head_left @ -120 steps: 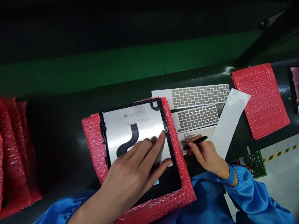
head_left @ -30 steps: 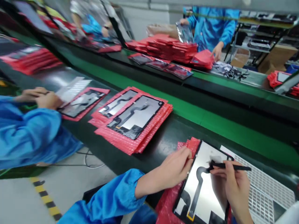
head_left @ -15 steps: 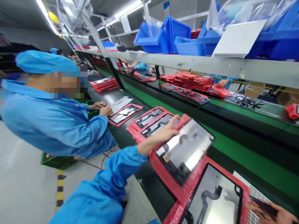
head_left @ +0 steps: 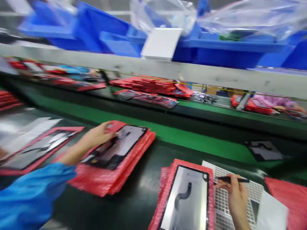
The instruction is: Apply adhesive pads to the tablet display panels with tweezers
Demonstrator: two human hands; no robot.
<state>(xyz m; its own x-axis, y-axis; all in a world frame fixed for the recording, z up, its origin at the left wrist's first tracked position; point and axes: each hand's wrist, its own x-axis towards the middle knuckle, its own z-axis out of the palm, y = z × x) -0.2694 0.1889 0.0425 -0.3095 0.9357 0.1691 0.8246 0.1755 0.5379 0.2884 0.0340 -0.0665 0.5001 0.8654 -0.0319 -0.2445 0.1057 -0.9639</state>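
Observation:
My left hand (head_left: pixel 102 135) is closed on the upper left edge of a screen panel (head_left: pixel 134 134) lying on red bubble-wrap sheets (head_left: pixel 112 183), on top of a pile. The panel has a silver back and a black border; my fingers cover part of it. My right hand (head_left: pixel 236 193) pinches slim black tweezers (head_left: pixel 243 180), their tips pointing left. Just left of the tips lies another screen panel (head_left: pixel 192 198) with a curved dark flex cable (head_left: pixel 183 195), on a second stack of red bubble wrap (head_left: pixel 211 198).
A white gridded sheet (head_left: pixel 220 201) lies under my right hand, beside a plain white sheet (head_left: pixel 271 210) and red wrap (head_left: pixel 290 198). Another panel (head_left: pixel 265 150) lies at the back right. At left is a co-worker's panel (head_left: pixel 26 156). Blue bins (head_left: pixel 223 54) stand on the shelf (head_left: pixel 206 75) above.
My view has swung right. My left hand has brought the screen panel in its red wrap over to the left pile. The tweezers stay in my right hand.

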